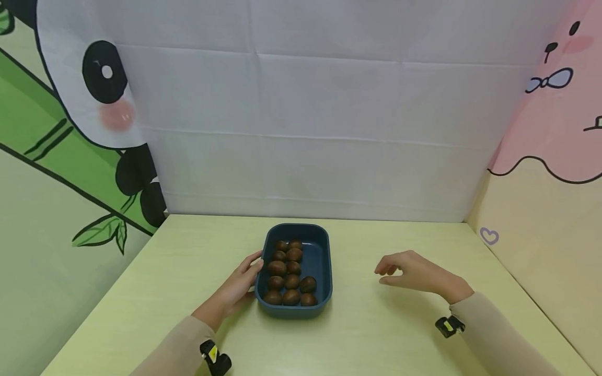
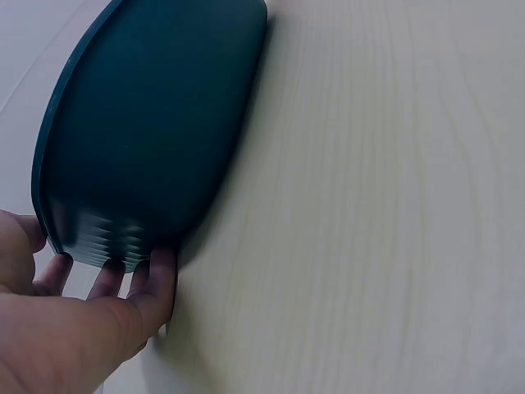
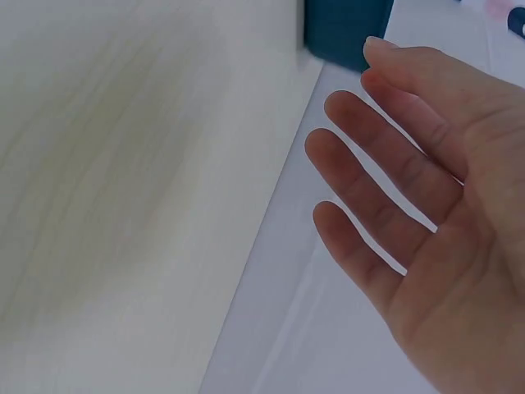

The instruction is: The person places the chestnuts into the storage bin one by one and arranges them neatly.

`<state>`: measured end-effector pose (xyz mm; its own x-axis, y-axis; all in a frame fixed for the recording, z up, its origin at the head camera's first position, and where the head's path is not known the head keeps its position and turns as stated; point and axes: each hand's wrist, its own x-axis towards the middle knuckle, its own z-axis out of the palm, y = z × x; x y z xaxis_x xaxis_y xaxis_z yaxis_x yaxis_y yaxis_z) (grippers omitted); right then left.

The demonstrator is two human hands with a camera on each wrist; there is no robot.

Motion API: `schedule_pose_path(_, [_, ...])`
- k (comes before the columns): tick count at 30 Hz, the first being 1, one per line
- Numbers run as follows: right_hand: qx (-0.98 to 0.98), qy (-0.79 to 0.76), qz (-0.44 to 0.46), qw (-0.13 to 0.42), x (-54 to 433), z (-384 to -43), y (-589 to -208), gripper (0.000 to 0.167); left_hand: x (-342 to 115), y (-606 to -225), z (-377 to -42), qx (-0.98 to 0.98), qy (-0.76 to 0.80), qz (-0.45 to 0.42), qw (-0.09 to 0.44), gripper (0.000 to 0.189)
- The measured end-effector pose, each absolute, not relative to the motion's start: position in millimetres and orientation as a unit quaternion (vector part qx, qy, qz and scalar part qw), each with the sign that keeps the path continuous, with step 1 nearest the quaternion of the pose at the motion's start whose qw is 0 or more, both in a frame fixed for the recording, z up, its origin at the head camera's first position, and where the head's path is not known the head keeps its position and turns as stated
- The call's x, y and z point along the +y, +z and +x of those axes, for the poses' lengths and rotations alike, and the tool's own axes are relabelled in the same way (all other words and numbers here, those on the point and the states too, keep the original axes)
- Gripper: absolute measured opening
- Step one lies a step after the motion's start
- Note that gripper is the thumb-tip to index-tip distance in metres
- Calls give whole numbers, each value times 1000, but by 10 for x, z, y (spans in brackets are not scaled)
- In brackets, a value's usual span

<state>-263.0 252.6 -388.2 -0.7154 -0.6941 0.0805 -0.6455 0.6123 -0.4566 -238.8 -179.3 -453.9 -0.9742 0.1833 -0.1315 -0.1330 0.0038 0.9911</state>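
Note:
A dark blue rectangular container [image 1: 323, 261] with rounded corners stands on the table. Several glossy brown chestnuts [image 1: 277, 268] lie inside it in rough rows, mostly on its left side and near end. My left hand [image 1: 237, 287] holds the container's left side, fingertips against the outer wall and one digit up at the rim. In the left wrist view, bent fingers [image 2: 162, 275] touch that wall [image 2: 156, 139]. My right hand [image 1: 414, 271] hovers over the table to the right, apart from the container, fingers loosely bent around nothing. The right wrist view shows its bare palm [image 3: 459, 287].
The pale wood-grain table [image 1: 357, 334] extends on both sides of the container. A white cloth [image 1: 320, 130] hangs behind its far edge, with a cartoon-printed wall [image 1: 545, 224] on the right and another at the left. Both wrists wear small black devices [image 1: 450, 326].

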Motion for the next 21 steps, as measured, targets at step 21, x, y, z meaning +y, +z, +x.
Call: schedule_pose_path(21, [947,-231,-205,83,3826,-2407,-4108,31,-1801,-4564,-2404,699,705,25,116,53])
